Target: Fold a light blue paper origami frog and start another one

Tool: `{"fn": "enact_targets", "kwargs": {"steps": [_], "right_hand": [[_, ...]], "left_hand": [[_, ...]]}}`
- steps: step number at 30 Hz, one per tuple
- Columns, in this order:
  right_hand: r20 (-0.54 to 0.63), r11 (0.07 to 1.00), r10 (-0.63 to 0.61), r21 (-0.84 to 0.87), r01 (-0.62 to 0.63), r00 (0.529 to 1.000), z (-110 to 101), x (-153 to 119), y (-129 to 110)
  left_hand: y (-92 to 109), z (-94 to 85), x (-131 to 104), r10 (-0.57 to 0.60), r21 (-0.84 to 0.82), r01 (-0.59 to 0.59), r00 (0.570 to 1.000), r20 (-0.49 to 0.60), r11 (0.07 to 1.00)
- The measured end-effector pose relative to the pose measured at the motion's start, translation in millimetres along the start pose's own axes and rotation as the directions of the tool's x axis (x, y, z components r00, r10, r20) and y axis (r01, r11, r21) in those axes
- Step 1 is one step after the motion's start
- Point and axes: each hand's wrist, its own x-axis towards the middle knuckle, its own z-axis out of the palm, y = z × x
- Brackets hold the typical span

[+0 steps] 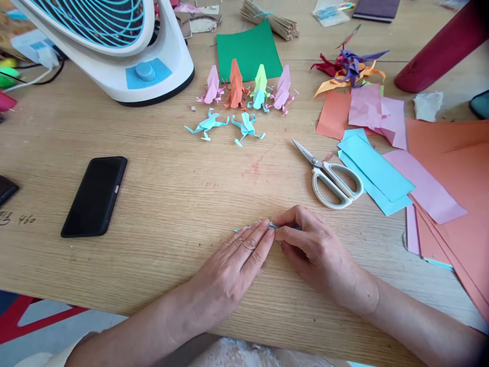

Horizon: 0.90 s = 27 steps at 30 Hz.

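Observation:
A small folded piece of light blue paper (272, 225) lies on the table, mostly hidden under my fingers. My left hand (239, 260) is flat over its left part, fingers stretched out and pressing down. At its right part, my right hand (309, 242) pinches the paper between thumb and index finger. Just beyond my right hand rest scissors (336, 183) with white handles, blades a little apart and aimed to the far left. Further off stand several folded paper figures (236, 86) in pink, orange and green, with two light blue ones (208, 123) in front.
A black phone (94, 196) lies at left; a white fan (160, 61) stands behind it. Coloured paper strips (376, 165) and orange sheets (454, 188) cover the right side. At the back are a green sheet (248, 51), a stick bundle (273, 19) and a red cylinder (439, 48).

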Motion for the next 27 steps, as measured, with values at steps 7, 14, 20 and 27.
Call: {"fn": "enact_targets", "kwargs": {"steps": [7,14,20,27], "right_hand": [[-0.013,0.996,0.064,0.056,-0.064,0.998,-8,-7,6],[-0.047,0.998,-0.067,0.013,0.068,0.997,-9,-14,13],[-0.052,0.993,-0.103,-0.069,0.099,0.993,-11,-13,14],[-0.029,0.987,-0.113,-0.115,0.109,0.993,-16,-9,17]], "left_hand": [[-1,4.1,2,0.037,0.020,-0.037,0.999,0.027,0.999],[-1,4.6,0,0.012,-0.012,-0.012,0.999,0.043,1.000],[-1,4.3,0,-0.007,-0.049,0.011,0.998,0.063,0.999],[-2,5.7,1,-0.004,-0.022,0.006,0.998,0.068,1.000]]}}
